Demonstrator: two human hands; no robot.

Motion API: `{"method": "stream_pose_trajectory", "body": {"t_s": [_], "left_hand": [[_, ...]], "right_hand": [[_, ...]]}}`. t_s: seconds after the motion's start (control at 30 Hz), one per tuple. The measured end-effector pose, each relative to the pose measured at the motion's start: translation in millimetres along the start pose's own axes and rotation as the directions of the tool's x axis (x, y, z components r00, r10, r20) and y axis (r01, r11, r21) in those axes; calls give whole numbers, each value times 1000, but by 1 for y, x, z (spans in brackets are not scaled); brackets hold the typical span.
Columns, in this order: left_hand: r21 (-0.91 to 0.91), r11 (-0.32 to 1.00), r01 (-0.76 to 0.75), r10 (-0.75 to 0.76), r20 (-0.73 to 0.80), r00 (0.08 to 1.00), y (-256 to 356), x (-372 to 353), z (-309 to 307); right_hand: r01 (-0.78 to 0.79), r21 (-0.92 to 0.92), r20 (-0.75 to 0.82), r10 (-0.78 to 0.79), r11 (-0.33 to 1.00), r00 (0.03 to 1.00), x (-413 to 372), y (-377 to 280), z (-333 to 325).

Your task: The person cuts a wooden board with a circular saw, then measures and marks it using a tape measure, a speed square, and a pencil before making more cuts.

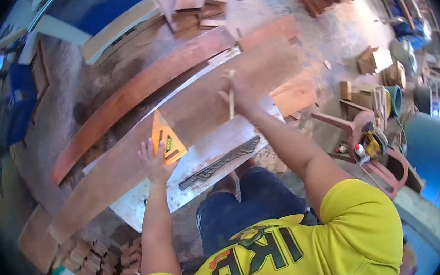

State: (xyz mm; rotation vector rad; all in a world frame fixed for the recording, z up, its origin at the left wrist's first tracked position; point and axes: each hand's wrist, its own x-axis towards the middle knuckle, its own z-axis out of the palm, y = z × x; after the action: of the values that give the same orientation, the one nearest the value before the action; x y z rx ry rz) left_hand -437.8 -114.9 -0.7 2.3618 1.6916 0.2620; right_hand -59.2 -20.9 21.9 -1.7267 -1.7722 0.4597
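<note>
Across the centre of the frame lies a long curved board [191, 111], likely heavy and stiff, best gripped by both edges, the left hand [158, 163] spread wide at an orange square [169, 142], the right hand [244, 99] by a pale stick [231, 104], its grip unclear.

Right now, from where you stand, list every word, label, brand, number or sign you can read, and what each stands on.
"K", upside down, on the yellow shirt; the large letters beside it are too distorted to read surely.
Small red lettering on the shirt: too small.
Dark label on the orange triangle: too blurred.
No other text is legible.
</note>
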Motion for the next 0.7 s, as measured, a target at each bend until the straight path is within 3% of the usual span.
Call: {"method": "stream_pose_trajectory", "body": {"t_s": [0.13,0.2,0.23,0.3,0.33,0.4,0.43,0.47,0.5,0.57,0.63,0.7], "left_hand": [[-29,1000,-12,11,-40,999,-6,2,9],[-42,999,16,-17,-27,999,-9,1,7],[-57,998,17,-18,-9,1000,-8,2,7],[-61,997,42,-41,18,999,-6,0,4],[-48,998,41,-39,39,998,-7,0,4],[-65,997,46,-43,48,998,-6,1,3],[-62,996,63,-60,49,997,-7,3,3],[-66,996,56,-53,48,997,-6,4,1],[-70,996,48,-45,44,998,-5,2,-1],[-73,995,69,-66,39,997,-4,2,-4],[-62,996,67,-61,105,993,-6,0,-7],[-75,993,90,-82,106,991,-14,-9,-4]], "right_hand": [[-71,-10,73,71,997,995,4,41,-20],[8,-138,168,16,990,986,-7,56,-29],[118,-209,226,-69,971,972,-11,62,-31],[181,-249,171,-141,951,975,-14,49,-36],[193,-229,181,-153,954,971,-23,47,-34],[146,53,300,-155,988,941,-51,39,-29],[-105,12,499,85,994,862,-74,21,-28],[-147,243,571,-19,959,821,-85,1,-30],[-94,160,614,-24,983,789,-106,-17,-20],[-121,-109,789,160,987,593,-126,-42,-2],[-82,-213,827,224,974,516,-127,-49,19],[-23,-266,814,237,964,529,-132,-41,40]]}}
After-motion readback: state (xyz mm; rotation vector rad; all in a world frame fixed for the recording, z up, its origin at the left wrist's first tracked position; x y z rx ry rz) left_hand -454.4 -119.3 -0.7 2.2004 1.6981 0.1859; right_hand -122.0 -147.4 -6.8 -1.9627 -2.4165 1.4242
